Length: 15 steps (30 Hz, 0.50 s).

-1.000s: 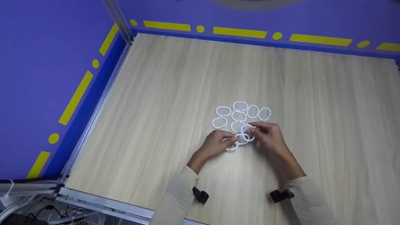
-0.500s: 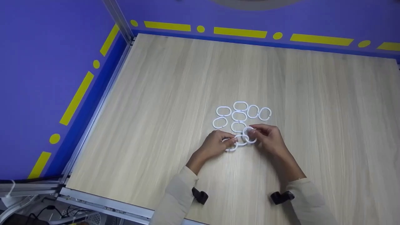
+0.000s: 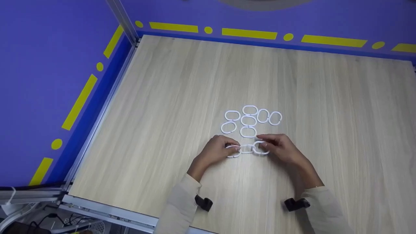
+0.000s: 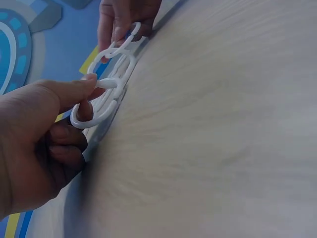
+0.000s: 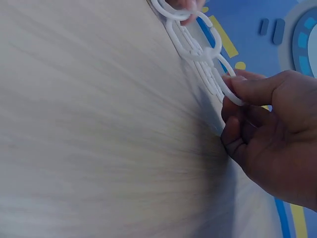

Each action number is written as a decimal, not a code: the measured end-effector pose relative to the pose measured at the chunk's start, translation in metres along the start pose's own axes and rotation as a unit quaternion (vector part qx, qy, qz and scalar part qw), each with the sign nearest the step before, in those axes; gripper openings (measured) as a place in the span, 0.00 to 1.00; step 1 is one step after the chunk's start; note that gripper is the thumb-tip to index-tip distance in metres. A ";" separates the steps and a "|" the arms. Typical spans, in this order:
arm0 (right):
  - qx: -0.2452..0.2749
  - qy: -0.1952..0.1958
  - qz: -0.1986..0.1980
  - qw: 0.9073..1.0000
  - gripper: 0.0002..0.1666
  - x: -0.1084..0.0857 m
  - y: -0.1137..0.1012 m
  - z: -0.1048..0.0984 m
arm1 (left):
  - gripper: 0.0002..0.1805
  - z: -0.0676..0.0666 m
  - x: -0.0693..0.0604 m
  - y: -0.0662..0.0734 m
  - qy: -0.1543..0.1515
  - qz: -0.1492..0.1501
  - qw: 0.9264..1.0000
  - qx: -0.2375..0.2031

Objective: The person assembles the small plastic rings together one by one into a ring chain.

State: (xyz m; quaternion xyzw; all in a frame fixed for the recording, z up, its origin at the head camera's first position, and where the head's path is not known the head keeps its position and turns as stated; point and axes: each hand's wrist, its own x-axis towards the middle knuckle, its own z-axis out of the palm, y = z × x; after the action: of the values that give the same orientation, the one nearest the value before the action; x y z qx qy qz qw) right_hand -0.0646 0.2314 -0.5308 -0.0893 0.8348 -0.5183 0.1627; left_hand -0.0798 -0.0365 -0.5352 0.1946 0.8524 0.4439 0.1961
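Observation:
Three white oval rings hang linked in a row between the two hands. The left hand (image 3: 216,151) pinches the left end ring (image 3: 233,156) between thumb and index finger. In the middle is a link (image 3: 247,152) that passes through both neighbours. At the other end, the right hand (image 3: 282,148) pinches the right end ring (image 3: 261,153). In the left wrist view, the left hand (image 4: 44,139) grips its ring (image 4: 94,124) near the joint with the middle link. The right wrist view has the right hand (image 5: 277,119) holding its ring (image 5: 229,91) by thumb and finger.
Just beyond the hands, several separate white rings lie flat on the wooden table (image 3: 175,97), one ring (image 3: 248,136) close to the right fingertips. Blue walls (image 3: 182,13) with yellow marks border the back and left. A metal rail (image 3: 110,216) runs along the front edge.
Both hands have shifted slightly toward the front, the left one also leftward. The linked rings between them have spread into a straighter, nearly level row, apart from the loose ring behind.

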 end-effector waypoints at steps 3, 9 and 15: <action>-0.002 0.015 0.024 1.000 0.12 -0.001 -0.002 0.000 | 0.09 -0.003 -0.002 0.000 0.007 -0.011 0.999 0.034; -0.021 0.037 0.024 0.999 0.08 0.003 -0.001 0.004 | 0.10 -0.009 -0.006 0.006 0.023 -0.045 0.990 0.131; -0.038 0.039 0.021 0.998 0.07 0.005 -0.001 0.006 | 0.16 -0.002 -0.003 0.026 0.093 0.000 0.979 0.181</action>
State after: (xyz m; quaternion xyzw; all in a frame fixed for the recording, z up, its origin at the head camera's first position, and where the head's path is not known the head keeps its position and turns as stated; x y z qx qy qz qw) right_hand -0.0673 0.2246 -0.5337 -0.0575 0.8615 -0.4855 0.1374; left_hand -0.0740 -0.0258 -0.5116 0.1843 0.9333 0.2982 0.0776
